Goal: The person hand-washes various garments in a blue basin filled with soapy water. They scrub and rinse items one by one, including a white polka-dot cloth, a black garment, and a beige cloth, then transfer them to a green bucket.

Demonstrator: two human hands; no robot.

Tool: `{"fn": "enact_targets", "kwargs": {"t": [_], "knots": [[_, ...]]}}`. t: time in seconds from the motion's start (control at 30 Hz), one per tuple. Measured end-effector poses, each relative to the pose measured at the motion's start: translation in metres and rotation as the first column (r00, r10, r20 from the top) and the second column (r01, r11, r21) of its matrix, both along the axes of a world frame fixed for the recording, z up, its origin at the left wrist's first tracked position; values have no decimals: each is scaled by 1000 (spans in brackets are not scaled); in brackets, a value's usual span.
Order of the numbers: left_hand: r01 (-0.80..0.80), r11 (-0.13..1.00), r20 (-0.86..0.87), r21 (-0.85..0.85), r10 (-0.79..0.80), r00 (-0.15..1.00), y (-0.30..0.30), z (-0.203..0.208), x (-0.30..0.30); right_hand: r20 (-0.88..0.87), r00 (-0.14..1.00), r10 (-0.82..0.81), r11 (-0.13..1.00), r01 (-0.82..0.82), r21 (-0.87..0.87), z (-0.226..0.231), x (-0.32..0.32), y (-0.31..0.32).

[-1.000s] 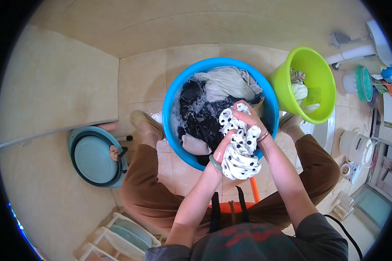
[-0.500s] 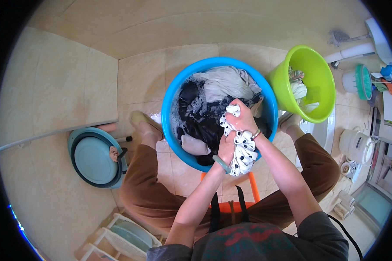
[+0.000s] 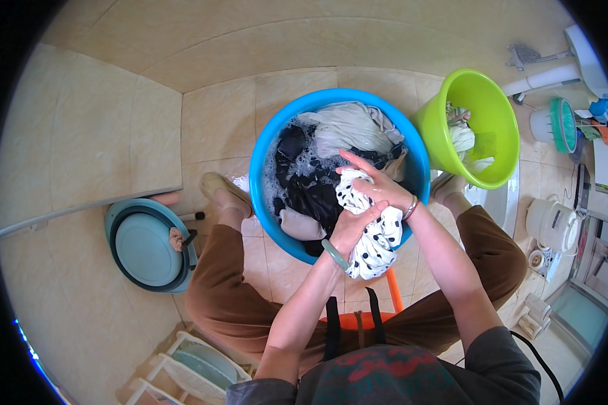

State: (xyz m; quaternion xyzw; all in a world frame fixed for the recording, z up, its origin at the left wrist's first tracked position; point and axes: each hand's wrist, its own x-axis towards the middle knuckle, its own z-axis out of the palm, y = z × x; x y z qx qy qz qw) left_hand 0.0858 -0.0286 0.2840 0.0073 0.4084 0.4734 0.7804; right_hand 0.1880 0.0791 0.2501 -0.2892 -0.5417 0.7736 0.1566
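Both hands grip a white cloth with black dots point(image 3: 377, 237) over the near rim of a big blue wash basin point(image 3: 262, 169). My left hand point(image 3: 352, 226) clutches the cloth's lower part and wears a green bangle at the wrist. My right hand point(image 3: 378, 182) presses on the cloth's top, with a bracelet on that wrist. The basin holds soapy water, dark garments point(image 3: 311, 189) and pale grey garments point(image 3: 348, 128). I sit on a low orange stool point(image 3: 392, 293) with my knees either side of the basin.
A lime green bucket point(image 3: 496, 115) with some laundry stands right of the basin. A teal basin point(image 3: 145, 243) lies on the tiled floor at the left. A white rack point(image 3: 182, 371) sits at lower left. White and teal containers stand at the far right.
My hands with the dotted cloth have rubbed and shifted slightly, the cloth bunched tighter between them over the basin's near rim.
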Motion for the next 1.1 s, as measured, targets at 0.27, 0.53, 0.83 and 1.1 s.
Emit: {"fn": "enact_targets", "kwargs": {"t": [0.27, 0.53, 0.83, 1.1], "knots": [[-58, 989, 788, -135, 143, 599, -8, 7, 6, -570, 763, -306, 791, -129, -598, 4, -9, -14], [-26, 988, 695, -154, 127, 707, -15, 22, 9, -616, 771, -163, 841, -217, -495, 39, 8, 3], [11, 999, 88, 50, -15, 996, -3, 33, 2, -79, 997, 7, 961, -28, -274, 78, -2, 5], [46, 983, -456, 180, 42, 889, -2, 14, 12, 127, 984, -125, 991, 129, -24, 65, -16, -9]]}}
